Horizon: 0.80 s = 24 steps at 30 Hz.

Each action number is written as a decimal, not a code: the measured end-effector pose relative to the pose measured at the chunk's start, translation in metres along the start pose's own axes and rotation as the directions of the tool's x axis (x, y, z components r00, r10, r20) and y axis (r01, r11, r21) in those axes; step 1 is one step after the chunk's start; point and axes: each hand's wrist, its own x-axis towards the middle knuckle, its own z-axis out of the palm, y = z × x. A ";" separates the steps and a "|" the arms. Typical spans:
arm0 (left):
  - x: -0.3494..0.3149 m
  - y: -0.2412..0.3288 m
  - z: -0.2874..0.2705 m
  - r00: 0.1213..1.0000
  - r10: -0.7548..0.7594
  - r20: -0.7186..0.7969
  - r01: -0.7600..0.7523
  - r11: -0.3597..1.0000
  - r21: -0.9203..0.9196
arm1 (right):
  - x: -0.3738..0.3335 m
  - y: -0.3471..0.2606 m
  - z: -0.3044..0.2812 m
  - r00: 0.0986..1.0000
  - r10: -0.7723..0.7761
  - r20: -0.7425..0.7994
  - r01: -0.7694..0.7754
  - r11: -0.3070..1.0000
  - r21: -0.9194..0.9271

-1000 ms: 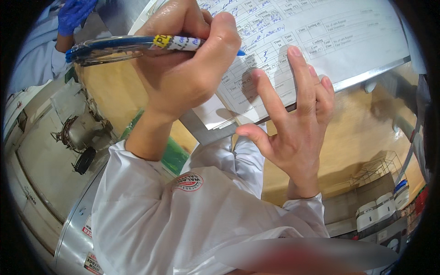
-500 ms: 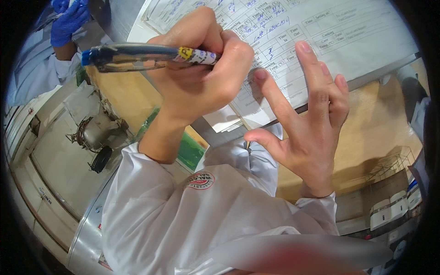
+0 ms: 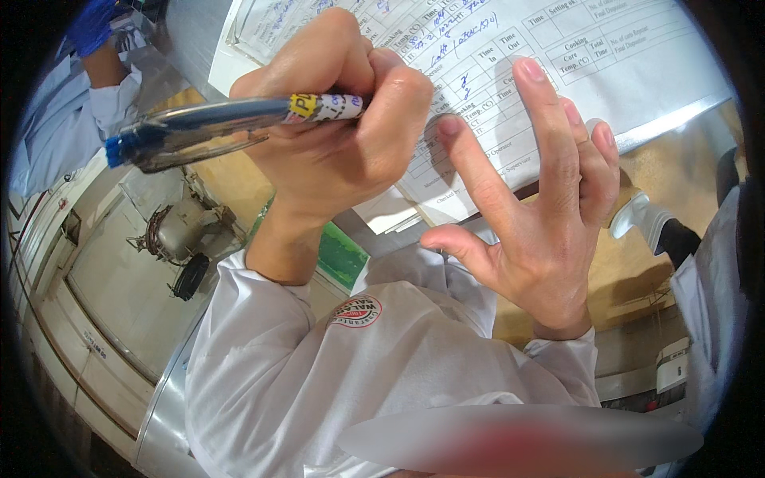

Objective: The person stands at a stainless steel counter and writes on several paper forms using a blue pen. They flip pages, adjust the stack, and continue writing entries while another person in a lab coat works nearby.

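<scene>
My left hand [image 3: 335, 119] is closed around a ballpoint pen [image 3: 199, 127] with a clear, dark-blue barrel, a blue end and a yellow-and-white wrap near the fingers. The pen slants up to the left; its tip is hidden behind the hand. Beneath lies a white printed form [image 3: 629, 56] with table lines and blue handwriting. My right hand [image 3: 534, 199] is spread, palm down, with its fingertips over the lower part of that form and its thumb off to the left. Both forearms are in white sleeves.
A co-worker's blue-gloved hand [image 3: 88, 32] and pale sleeve are at the upper left. At the right stands another person with a white boot [image 3: 637, 217]. The form rests over a metal table edge [image 3: 677, 119]. A rounded metal fixture [image 3: 179, 231] and a green panel [image 3: 341, 259] lie below.
The view has shifted slightly. My left hand and the pen sit a little further left, the pen tilted more. The co-worker's gloved hand moved toward the upper edge; a person's boot now shows at right.
</scene>
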 end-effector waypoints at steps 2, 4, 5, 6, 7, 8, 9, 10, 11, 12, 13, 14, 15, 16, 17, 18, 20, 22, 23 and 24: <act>0.000 -0.003 -0.003 1.000 0.024 0.007 -0.024 1.000 -0.009 | 0.001 -0.002 0.000 1.000 0.005 -0.002 -0.005 1.000 0.007; -0.001 0.000 -0.001 1.000 -0.003 -0.023 0.003 1.000 -0.016 | 0.001 -0.004 -0.001 1.000 0.009 0.001 -0.009 1.000 0.011; -0.001 0.008 0.003 0.997 -0.043 -0.057 0.041 0.999 -0.020 | 0.001 -0.005 -0.001 1.000 0.011 0.004 -0.011 1.000 0.013; -0.001 0.009 0.004 0.997 -0.049 -0.066 0.048 0.999 -0.009 | 0.002 -0.004 -0.001 1.000 0.010 0.006 -0.010 1.000 0.015; -0.001 0.009 0.005 0.996 -0.053 -0.071 0.054 0.999 0.001 | 0.001 -0.005 0.000 1.000 0.013 0.005 -0.013 1.000 0.017; -0.001 0.003 0.003 0.998 -0.025 -0.052 0.027 0.999 0.026 | 0.001 -0.004 0.001 1.000 0.013 0.003 -0.013 1.000 0.020; 0.001 0.002 0.003 1.000 0.021 -0.016 -0.020 0.998 0.066 | 0.001 -0.003 0.001 1.000 0.014 0.000 -0.014 1.000 0.022; 0.002 0.002 0.002 0.998 0.067 0.021 -0.069 0.992 0.102 | 0.000 -0.003 0.001 1.000 0.015 -0.003 -0.015 1.000 0.025; 0.007 0.008 0.002 0.989 0.128 0.075 -0.138 0.979 0.149 | 0.000 -0.003 0.001 1.000 0.017 -0.006 -0.017 0.999 0.027; 0.010 0.011 0.002 0.974 0.186 0.132 -0.209 0.959 0.192 | 0.000 -0.004 0.001 1.000 0.019 -0.010 -0.019 0.999 0.029; 0.009 0.012 0.002 0.980 0.158 0.119 -0.177 0.970 0.168 | -0.001 -0.004 0.002 1.000 0.019 -0.013 -0.019 0.999 0.030; 0.007 0.014 0.004 0.986 0.130 0.106 -0.144 0.979 0.142 | -0.002 -0.005 0.002 1.000 0.020 -0.017 -0.020 0.999 0.031; 0.006 0.014 0.004 0.989 0.112 0.098 -0.124 0.984 0.129 | -0.002 -0.005 0.003 1.000 0.020 -0.019 -0.019 0.999 0.031; 0.006 0.014 0.004 0.991 0.095 0.090 -0.105 0.988 0.113 | -0.002 -0.005 0.003 1.000 0.019 -0.022 -0.019 0.999 0.030; 0.006 0.014 0.004 0.992 0.089 0.086 -0.098 0.989 0.110 | -0.002 -0.005 0.003 1.000 0.018 -0.023 -0.017 0.999 0.029; 0.007 0.013 0.005 0.993 0.087 0.081 -0.095 0.990 0.104 | -0.002 -0.004 0.003 1.000 0.016 -0.022 -0.015 1.000 0.027; 0.007 0.012 0.005 0.994 0.086 0.073 -0.093 0.992 0.091 | 0.000 -0.004 0.004 1.000 0.013 -0.016 -0.012 1.000 0.024; 0.009 0.011 0.004 0.989 0.113 0.095 -0.124 0.986 0.112 | 0.001 -0.003 0.004 1.000 0.013 -0.008 -0.013 1.000 0.025; 0.011 0.011 0.003 0.983 0.138 0.123 -0.155 0.978 0.140 | 0.001 -0.002 0.004 1.000 0.016 -0.006 -0.015 1.000 0.027; 0.013 0.010 0.003 0.975 0.162 0.152 -0.187 0.968 0.166 | 0.002 -0.001 0.004 1.000 0.017 -0.003 -0.017 0.999 0.029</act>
